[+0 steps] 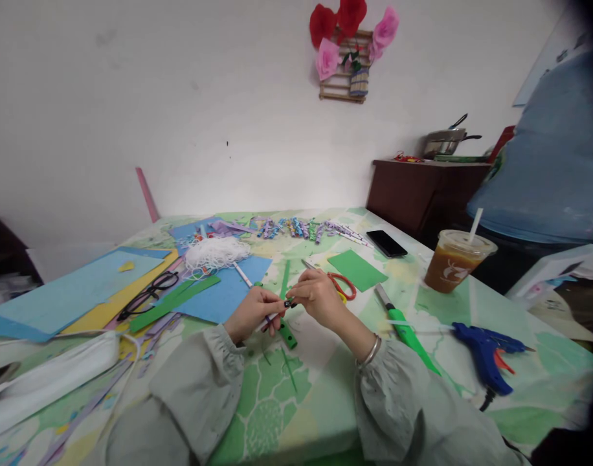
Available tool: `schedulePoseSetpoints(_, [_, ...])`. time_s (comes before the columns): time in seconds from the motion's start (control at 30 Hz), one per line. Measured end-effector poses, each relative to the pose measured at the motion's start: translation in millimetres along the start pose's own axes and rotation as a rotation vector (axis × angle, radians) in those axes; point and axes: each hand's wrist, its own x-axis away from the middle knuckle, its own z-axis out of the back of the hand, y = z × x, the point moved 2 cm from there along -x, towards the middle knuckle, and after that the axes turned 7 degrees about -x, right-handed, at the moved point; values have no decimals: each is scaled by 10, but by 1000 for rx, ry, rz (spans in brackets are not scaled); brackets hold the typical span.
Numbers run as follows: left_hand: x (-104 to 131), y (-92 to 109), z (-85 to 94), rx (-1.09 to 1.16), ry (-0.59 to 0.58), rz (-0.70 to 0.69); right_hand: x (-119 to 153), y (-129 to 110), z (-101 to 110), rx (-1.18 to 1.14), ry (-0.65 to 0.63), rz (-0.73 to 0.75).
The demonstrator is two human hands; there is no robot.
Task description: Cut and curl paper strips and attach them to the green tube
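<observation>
My left hand (258,312) is closed around a thin white stick (269,319) near the middle of the table. Fingertip to fingertip with it, my right hand (317,296) is pinched on something small and dark that I cannot make out. Just below the hands lies a green paper piece with dark holes (287,335). Orange-handled scissors (342,286) rest beyond my right hand, partly hidden by it. A green paper rectangle (357,270) is behind the scissors. White string (216,254) sits in a tangled heap on blue paper (223,292).
A green cutter (408,336), blue glue gun (485,356), iced drink (456,259) and black phone (386,243) are on the right. Black glasses (148,294), coloured paper (78,285) and a white pouch (58,382) lie left. Curled paper pieces (296,228) line the back.
</observation>
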Motion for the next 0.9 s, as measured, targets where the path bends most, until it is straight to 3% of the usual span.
schedulePoseSetpoints(0.3, [52,47,-15,146,-43,-15,-32,-104,72,-78,116,55])
schedulePoseSetpoints(0.63, [-3,-45,-71,272,-35,-57,-57,-139,127,-152,194,101])
schedulePoseSetpoints(0.9, [-15,-17,-110,296,90,-102,-76,-150,165,-202,275,64])
